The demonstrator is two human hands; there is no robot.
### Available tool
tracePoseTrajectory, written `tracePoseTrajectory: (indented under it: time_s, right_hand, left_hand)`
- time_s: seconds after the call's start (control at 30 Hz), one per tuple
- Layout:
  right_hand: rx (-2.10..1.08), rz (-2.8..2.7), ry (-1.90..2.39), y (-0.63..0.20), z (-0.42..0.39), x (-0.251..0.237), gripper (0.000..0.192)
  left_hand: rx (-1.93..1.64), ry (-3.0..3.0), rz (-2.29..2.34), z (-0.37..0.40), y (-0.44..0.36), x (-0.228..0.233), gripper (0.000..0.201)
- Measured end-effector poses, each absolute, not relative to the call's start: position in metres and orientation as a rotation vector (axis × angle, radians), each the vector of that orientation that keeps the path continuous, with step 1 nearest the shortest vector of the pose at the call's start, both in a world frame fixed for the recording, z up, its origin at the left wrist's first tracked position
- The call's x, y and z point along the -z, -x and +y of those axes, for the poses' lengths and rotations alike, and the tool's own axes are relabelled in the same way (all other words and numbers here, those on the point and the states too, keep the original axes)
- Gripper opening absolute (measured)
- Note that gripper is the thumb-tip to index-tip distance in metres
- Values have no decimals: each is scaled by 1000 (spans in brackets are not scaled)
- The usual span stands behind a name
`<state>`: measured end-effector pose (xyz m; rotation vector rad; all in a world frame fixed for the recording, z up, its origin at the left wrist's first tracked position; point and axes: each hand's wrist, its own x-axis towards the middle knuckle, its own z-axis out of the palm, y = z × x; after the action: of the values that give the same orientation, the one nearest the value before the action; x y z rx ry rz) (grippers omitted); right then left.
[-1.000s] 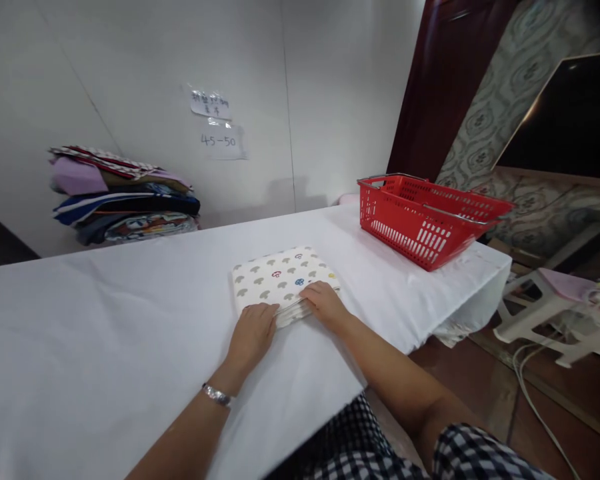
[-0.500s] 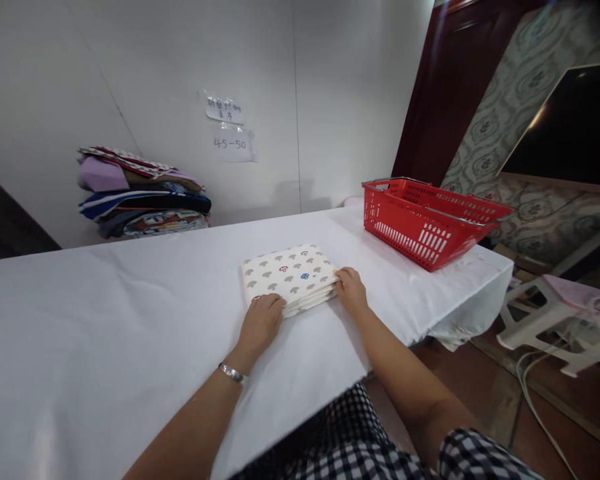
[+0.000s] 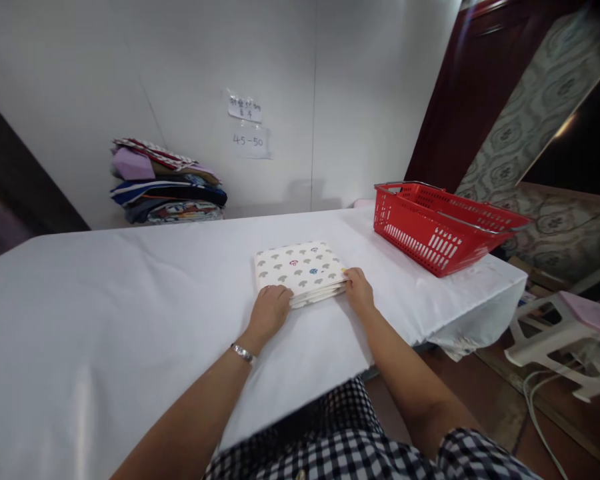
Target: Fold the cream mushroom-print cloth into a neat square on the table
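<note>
White cloth covers the surface (image 3: 130,300), which runs across most of the view w/ a pale wall behind. Far left at the back, against the wall, sits a stack of folded clothes (image 3: 167,193), mixed colours; individual items can't be told apart. Right of that, two paper notes (image 3: 250,127) are stuck on the wall: lower one reads 45-50, upper one's writing is too small to read.

Centre of the surface: folded cloth (image 3: 300,270), cream w/ small grey shapes plus a few red & blue ones, lying flat in several layers. Left hand (image 3: 270,310), bracelet on the wrist, rests on its near left corner, fingers curled down on the edge. Right hand (image 3: 359,290) touches the near right corner, fingertips at the edge of the layers. Whether either hand actually pinches the fabric or just presses on it can't be told.

Further right, near the surface's far right end, stands a red basket (image 3: 430,230) w/ metal handles folded down; nothing shows over its rim, and the inside bottom is mostly out of sight. Beyond it: dark door, patterned wall. Lower right, a white stool (image 3: 560,327) on the floor, partly cut off by the frame edge.
</note>
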<state>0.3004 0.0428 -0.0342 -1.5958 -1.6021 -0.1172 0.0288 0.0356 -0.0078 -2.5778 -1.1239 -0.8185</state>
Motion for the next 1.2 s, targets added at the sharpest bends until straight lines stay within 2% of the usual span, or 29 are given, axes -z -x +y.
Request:
tracePoseTrajectory:
  time_s: [0.23, 0.5, 0.9, 1.2]
  right_hand:
    - [59, -1687, 1610, -305, 43, 37, 30]
    - [197, -1877, 1332, -302, 35, 30, 26]
    - [248, -2005, 1380, -306, 37, 28, 26]
    - [207, -2004, 1334, -307, 34, 30, 24]
  left_hand:
    - [813, 2590, -1166, 36, -30, 9, 23]
    - [867, 2575, -1176, 38, -29, 13, 26]
    - [779, 2542, -1196, 37, -30, 11, 21]
    - [758, 2556, -1197, 35, -31, 11, 27]
